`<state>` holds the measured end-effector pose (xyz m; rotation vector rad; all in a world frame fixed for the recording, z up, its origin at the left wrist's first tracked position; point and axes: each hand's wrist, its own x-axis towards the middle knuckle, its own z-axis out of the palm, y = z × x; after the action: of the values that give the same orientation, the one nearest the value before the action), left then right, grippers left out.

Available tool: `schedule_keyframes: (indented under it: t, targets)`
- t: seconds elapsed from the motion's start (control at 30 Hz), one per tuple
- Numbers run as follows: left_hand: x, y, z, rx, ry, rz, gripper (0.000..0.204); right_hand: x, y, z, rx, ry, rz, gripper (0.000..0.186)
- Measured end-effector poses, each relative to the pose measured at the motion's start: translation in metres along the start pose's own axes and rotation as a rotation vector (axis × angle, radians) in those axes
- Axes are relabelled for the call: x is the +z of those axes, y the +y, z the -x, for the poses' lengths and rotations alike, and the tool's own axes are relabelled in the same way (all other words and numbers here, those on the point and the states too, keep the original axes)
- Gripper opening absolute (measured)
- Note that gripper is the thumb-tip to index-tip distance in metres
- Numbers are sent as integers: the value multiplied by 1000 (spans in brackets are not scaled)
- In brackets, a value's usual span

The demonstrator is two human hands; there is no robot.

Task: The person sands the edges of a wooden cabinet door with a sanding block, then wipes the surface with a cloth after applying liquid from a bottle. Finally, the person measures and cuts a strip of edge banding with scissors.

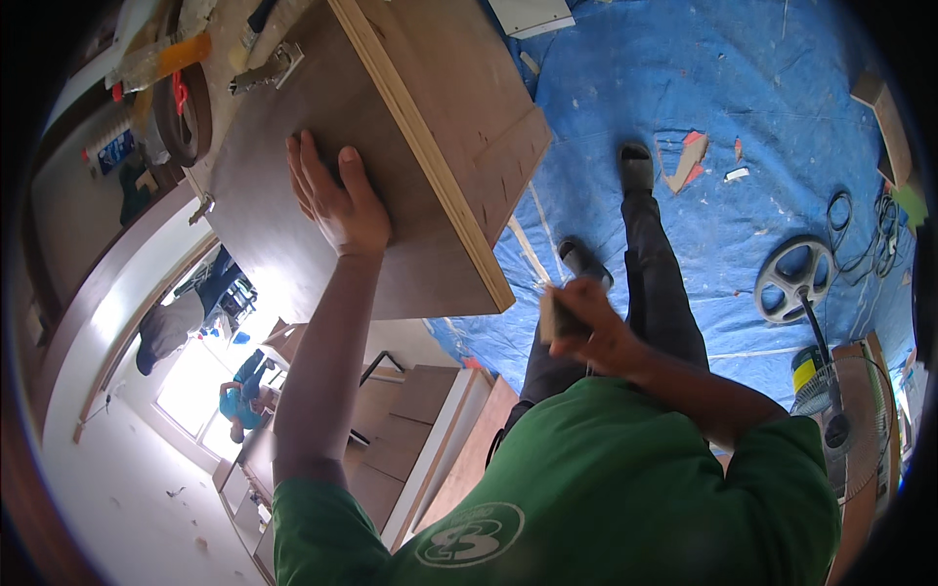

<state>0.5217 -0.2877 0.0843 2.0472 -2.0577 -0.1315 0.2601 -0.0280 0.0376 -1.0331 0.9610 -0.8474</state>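
My left hand [338, 200] lies spread on the dark grey-brown face of a large plywood cabinet [259, 234], its thumb apart from the fingers. The cabinet has a pale layered edge [435, 181] along its right side. My right hand [596, 332] is closed round a small brownish block [555, 320], below the cabinet's lower right corner and apart from it; what kind of block it is I cannot make out. A metal hinge [278, 70] sits near the cabinet's top left.
A blue tarp [703, 88] covers the floor under my feet, with scraps [684, 161] on it. At right are a fan [791, 283] and coiled cables [874, 230]. Two other people [171, 327] [244, 396] appear at far left, near a bright window. Tools and bottles [156, 63] lie at upper left.
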Motion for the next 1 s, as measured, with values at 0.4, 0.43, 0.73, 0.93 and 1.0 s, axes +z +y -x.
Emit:
schedule_keyframes:
  t: [0.4, 0.43, 0.73, 0.93, 1.0]
  targets:
    - [5, -4, -4, 37, 28, 9, 62, -15, -30, -87, 324, -41, -896, 86]
    - [5, -4, -4, 34, 30, 16, 62, -19, -34, -86, 310, -99, -868, 86]
    - [4, -3, -6, 12, 10, 22, 63, -26, -37, -47, 222, -290, -810, 79]
    - [3, -1, -5, 6, 13, 14, 63, -31, -41, -25, 376, -316, -967, 72]
    - [3, -1, -5, 10, 16, 17, 62, -29, -29, -20, 382, -281, -927, 73]
